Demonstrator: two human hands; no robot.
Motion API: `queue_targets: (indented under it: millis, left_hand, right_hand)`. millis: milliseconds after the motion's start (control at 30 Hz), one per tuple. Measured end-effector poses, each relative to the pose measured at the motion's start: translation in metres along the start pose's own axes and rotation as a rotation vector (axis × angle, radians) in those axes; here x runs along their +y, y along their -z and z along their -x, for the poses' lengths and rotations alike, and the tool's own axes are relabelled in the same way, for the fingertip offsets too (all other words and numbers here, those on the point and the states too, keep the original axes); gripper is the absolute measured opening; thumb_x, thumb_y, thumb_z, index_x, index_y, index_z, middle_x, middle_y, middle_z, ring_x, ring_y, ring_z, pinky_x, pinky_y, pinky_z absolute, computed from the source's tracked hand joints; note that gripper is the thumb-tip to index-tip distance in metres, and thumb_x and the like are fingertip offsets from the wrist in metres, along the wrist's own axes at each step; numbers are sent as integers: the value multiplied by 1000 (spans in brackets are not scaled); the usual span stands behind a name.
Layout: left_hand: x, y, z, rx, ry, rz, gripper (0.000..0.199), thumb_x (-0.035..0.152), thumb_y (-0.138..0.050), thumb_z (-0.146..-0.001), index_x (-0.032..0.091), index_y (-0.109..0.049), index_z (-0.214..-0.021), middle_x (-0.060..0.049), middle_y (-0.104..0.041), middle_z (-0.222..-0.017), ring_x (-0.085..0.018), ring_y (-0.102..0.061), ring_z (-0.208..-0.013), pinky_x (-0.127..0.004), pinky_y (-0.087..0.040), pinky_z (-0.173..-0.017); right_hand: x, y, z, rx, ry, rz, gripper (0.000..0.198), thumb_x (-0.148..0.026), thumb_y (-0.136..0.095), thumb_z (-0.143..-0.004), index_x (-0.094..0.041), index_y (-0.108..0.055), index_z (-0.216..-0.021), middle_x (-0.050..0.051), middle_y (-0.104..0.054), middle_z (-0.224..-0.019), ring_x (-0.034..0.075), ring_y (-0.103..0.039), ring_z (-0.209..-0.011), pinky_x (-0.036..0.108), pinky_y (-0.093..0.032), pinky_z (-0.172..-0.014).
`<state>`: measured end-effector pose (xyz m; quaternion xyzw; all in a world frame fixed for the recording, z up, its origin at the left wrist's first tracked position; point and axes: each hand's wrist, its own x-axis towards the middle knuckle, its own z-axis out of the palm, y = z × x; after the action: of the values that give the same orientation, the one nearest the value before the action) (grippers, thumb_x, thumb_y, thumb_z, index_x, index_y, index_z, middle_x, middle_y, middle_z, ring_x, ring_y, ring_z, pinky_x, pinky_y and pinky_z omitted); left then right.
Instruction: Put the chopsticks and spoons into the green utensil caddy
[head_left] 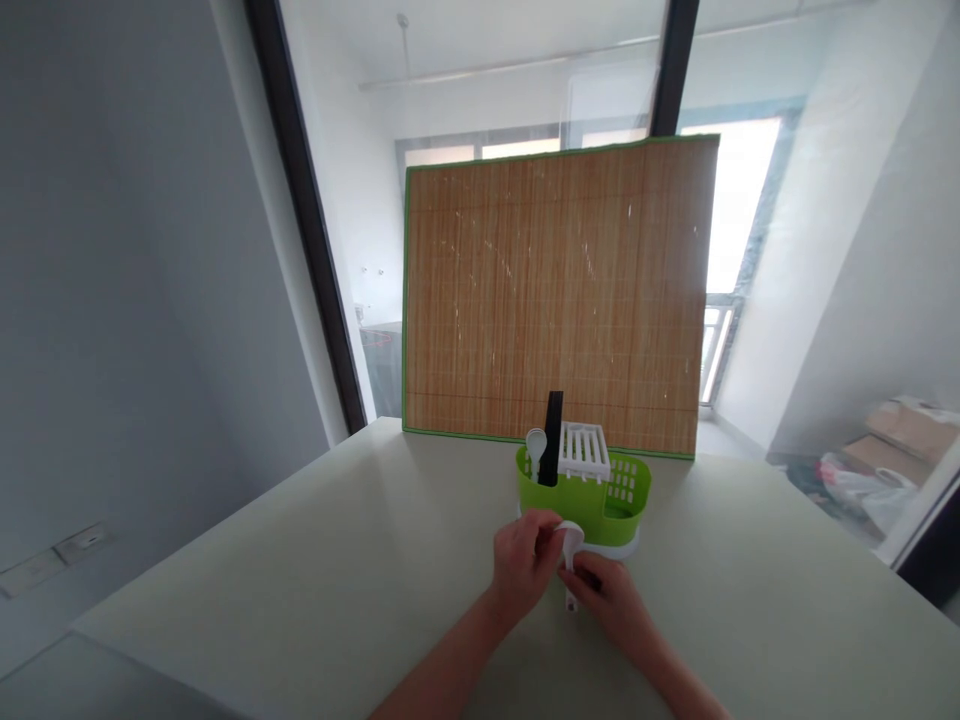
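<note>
A white spoon (572, 536) is held between my two hands, in front of a green utensil caddy (581, 512). My left hand (525, 555) pinches the rim of its bowl, and my right hand (606, 592) grips the handle, whose end sticks out below the fingers. In the caddy's left compartment stand a white spoon (535, 442), perhaps more than one nested together, and a long black utensil (553, 440) whose kind I cannot make out. A white slatted rack (585, 450) sits over the caddy's middle. The caddy rests on a white base tray (624, 550).
The caddy stands on a pale table (315, 570). Behind it a bamboo mat (555, 300) with green edging leans upright against a glass partition with dark frames. A grey wall is at left; cardboard boxes (911, 435) and a plastic bag lie on the floor at right.
</note>
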<state>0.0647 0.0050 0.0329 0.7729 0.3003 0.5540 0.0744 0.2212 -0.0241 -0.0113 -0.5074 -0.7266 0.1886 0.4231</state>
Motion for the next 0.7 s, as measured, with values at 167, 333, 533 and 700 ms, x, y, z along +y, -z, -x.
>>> queue_targets:
  millis: [167,333,533,700]
  left_hand:
    - [3,28,-32,140,-49,-90,5,23,-51,-84,19,-53,-87,2,-57,-66,-7,-48,-53,-17,-39,-54]
    - [0,66,-101,414,-44,-154,13,30,-51,-85,17,-53,-88,2,-57,-71,-6,-49,-56,-16,-39,-55]
    - [-22,60,-145,264,-26,-345,23,37,-43,-89,18,-54,-93,1,-61,-72,-8,-53,-59,-19,-34,-56]
    - [-42,34,-138,10,40,-508,25,37,-37,-92,20,-55,-96,-1,-66,-81,-12,-58,-66,-21,-31,-55]
  right_hand:
    - [0,0,0,-25,-10,16,21,-36,-53,-82,-18,-64,-79,-4,-51,-55,10,-41,-49,21,-27,-48]
    - [0,-1,2,-33,-10,29,21,-34,-52,-82,-20,-66,-87,-2,-56,-57,11,-45,-51,22,-30,-50]
    - [-1,-2,2,-57,1,61,20,-32,-52,-81,-21,-67,-89,-2,-59,-59,12,-48,-51,22,-32,-50]
    - [-3,-2,3,-78,15,99,19,-31,-52,-81,-22,-67,-90,-2,-60,-60,11,-48,-51,22,-32,-50]
